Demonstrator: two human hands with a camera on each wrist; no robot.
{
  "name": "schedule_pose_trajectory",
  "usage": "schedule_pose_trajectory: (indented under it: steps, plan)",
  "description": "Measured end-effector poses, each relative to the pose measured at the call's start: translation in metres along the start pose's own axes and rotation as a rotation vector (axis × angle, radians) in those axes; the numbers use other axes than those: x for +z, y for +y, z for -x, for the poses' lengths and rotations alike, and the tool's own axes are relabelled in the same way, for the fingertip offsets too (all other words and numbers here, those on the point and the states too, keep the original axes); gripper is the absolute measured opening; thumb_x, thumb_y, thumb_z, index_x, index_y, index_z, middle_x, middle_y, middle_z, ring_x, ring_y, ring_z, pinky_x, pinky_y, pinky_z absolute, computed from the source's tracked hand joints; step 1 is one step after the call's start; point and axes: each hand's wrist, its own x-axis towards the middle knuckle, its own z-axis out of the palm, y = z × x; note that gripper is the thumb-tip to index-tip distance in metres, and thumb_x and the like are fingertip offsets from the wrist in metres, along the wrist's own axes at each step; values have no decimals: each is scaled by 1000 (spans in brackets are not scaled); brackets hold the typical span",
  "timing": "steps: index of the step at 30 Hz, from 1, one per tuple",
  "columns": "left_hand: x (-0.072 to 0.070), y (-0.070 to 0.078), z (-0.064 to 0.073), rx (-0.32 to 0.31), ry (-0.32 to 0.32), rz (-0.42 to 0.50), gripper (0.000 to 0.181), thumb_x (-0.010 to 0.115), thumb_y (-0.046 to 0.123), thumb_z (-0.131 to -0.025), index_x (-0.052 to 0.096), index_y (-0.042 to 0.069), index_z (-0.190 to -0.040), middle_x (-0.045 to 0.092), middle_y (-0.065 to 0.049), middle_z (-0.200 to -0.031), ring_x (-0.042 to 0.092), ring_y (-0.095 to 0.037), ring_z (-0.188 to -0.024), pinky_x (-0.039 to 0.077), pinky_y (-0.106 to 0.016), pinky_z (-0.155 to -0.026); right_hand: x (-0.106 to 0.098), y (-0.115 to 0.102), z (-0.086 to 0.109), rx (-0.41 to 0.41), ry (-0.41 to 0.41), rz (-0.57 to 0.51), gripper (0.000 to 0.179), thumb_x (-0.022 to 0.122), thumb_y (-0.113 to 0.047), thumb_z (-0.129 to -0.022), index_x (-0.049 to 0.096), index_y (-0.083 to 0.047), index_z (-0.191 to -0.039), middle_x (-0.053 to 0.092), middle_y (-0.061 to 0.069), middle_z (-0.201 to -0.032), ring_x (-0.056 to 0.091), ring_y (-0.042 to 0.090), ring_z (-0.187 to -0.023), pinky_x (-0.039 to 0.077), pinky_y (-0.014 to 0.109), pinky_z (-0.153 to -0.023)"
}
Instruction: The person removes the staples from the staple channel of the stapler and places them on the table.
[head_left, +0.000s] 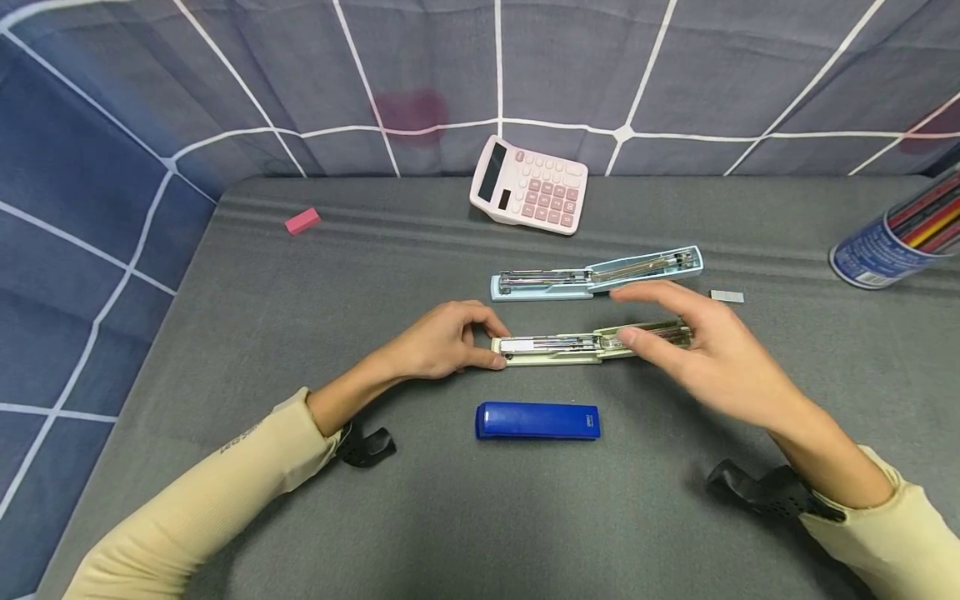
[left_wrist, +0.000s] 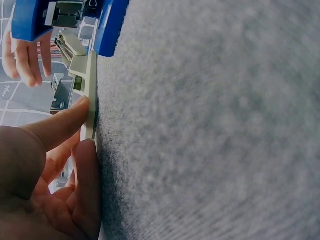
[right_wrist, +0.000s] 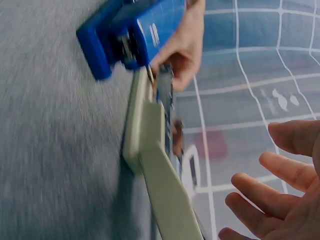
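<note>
A pale green stapler (head_left: 558, 360) lies on the table, its top swung far back to the right and its metal staple channel showing. My left hand (head_left: 442, 340) pinches the left end of its base between thumb and fingers. Over the lifted top hovers my right hand (head_left: 712, 354), its fingers spread; the right wrist view shows them apart from the stapler. Behind it a light blue stapler (head_left: 543, 292) lies opened out the same way. In front is a closed dark blue stapler (head_left: 537, 421).
A small strip of staples (head_left: 727, 296) lies beyond the right hand. Farther back are a pink calculator (head_left: 531, 185) and a pink eraser-like block (head_left: 302, 221). At the right edge stands a blue can (head_left: 877, 254) of colored pencils. A checked cloth (head_left: 450, 75) hangs behind the table.
</note>
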Motion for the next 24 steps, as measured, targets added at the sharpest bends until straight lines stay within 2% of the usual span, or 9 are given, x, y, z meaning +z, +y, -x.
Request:
schedule_pose_trajectory:
  steps: [5,10,14,17,24]
  plan:
    - [0,0,-1,4,0,1,27,85,18,-80,74,10,-103,64,2,-91,50,-8,-54,44,-26,-53,21,1,-13,-46,-112,-57,27,69,-12,-94,68,-12,-120,63,2,-125,54,12,-118,44,28,-98]
    - [0,0,-1,6,2,10,26,85,17,-79,74,10,-102,63,1,-88,50,-10,-54,43,-26,-52,41,4,-25,-72,-189,-27,21,68,-15,-94,72,-10,-114,63,6,-124,54,19,-120,43,43,-98]
    - [-1,-1,0,1,-9,20,25,84,16,-80,74,10,-102,62,0,-88,51,-11,-53,43,-27,-50,52,2,-32,-89,-241,16,18,69,-15,-93,74,-10,-110,63,7,-123,53,23,-121,43,47,-100]
    - [-1,-1,0,-2,-20,25,25,84,16,-81,74,10,-103,61,-1,-85,51,-11,-51,43,-27,-49,56,1,-34,-95,-256,53,18,70,-15,-92,74,-8,-108,63,9,-125,52,25,-123,42,49,-101]
    - [-1,-2,-1,13,-28,44,24,83,16,-82,73,9,-103,59,-2,-81,51,-12,-50,43,-27,-48,59,0,-35,-69,-232,114,17,71,-19,-91,75,-9,-103,58,13,-132,48,29,-127,40,51,-103]
